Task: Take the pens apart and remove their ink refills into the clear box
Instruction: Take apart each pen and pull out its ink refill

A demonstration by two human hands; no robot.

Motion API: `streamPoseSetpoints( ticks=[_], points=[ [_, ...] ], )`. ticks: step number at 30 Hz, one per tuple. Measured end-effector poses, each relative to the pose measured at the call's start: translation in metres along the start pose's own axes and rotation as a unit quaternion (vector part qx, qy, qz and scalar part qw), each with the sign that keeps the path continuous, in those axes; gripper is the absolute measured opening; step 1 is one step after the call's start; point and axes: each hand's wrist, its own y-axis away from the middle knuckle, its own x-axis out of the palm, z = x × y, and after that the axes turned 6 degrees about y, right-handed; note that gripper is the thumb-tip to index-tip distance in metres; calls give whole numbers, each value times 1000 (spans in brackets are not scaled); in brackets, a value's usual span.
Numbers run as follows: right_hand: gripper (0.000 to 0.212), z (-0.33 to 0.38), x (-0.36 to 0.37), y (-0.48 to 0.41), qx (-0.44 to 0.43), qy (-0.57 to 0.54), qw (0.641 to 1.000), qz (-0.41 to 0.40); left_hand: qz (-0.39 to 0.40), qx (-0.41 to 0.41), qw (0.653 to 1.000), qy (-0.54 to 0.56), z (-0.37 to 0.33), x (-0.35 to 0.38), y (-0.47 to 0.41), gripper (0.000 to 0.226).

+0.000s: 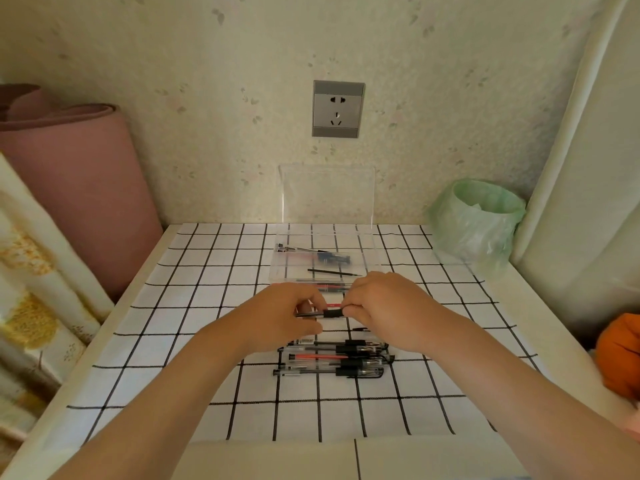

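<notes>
My left hand point(284, 315) and my right hand point(384, 306) hold one clear pen with a black grip point(333, 313) between them, level above the checked cloth. The left fingers curl round its barrel end, the right fingers pinch the other end. Under my hands lies a row of several clear pens point(332, 358) with black grips, one showing a red refill. Behind them stands the clear box point(372, 252) with its lid raised against the wall. Inside it lie pen parts and a loose black refill point(332, 271). More red-filled pens point(329, 287) lie at the box's front edge.
A bin lined with a green bag point(476, 223) stands at the back right. A pink roll point(72, 181) leans at the left. An orange object point(620, 362) lies at the right edge. A wall socket point(338, 109) sits above the box.
</notes>
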Motion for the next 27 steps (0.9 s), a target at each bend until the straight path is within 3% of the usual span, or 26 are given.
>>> streamPoseSetpoints(
  ticks=[6,15,19,22,27],
  points=[
    [40,2,0,-2,0,33,999,19,-46,50,997,-35,0,1,-3,11],
    [25,5,-7,-4,43,-22,998,-33,-22,47,997,-65,0,-4,-2,13],
    [41,6,-7,0,54,-71,995,-41,-26,54,994,-93,0,-7,0,17],
    [31,6,-7,-1,39,-65,997,-17,-31,51,991,-118,-2,-7,1,19],
    [21,8,-10,-3,59,-47,995,-57,-33,44,989,-140,-5,-4,2,17]
  ],
)
